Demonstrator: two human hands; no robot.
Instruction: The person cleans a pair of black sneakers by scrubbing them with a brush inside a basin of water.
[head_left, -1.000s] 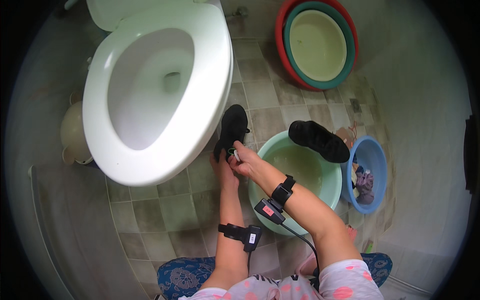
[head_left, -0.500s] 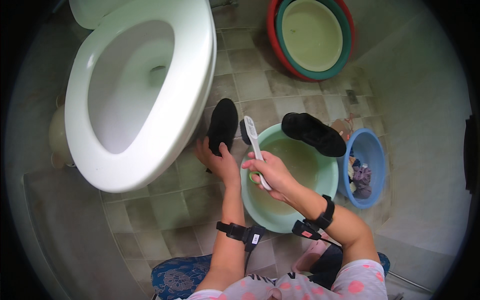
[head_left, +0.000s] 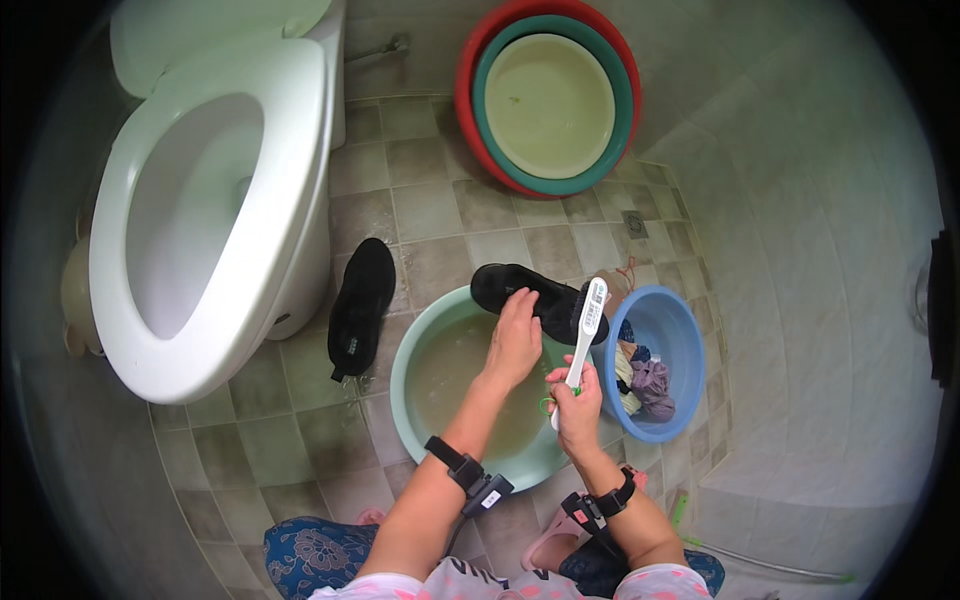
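Note:
A black slip-on shoe (head_left: 512,290) lies across the far rim of a pale green basin (head_left: 403,372) of cloudy water. My left hand (head_left: 515,342) reaches over the basin, its outstretched fingers touching the shoe's near edge. Closed around the white handle of a scrub brush (head_left: 583,335), my right hand (head_left: 577,405) is just right of the left one. The brush stands tilted up, its dark bristles close to the shoe's right end. A green loop hangs at the handle's lower end. On the tiles left of the basin rests a second black shoe (head_left: 362,308), with no hand on it.
A blue basin (head_left: 690,395) holding crumpled clothes (head_left: 650,385) stands right of the green one. Nested red, green and cream basins (head_left: 630,95) are at the back. The white toilet (head_left: 290,230) takes up the left. A floor drain (head_left: 634,224) lies near the right wall.
My left hand has left the shoe on the floor and moved right to the shoe on the basin. My right hand has carried the brush rightward. The whole view has shifted.

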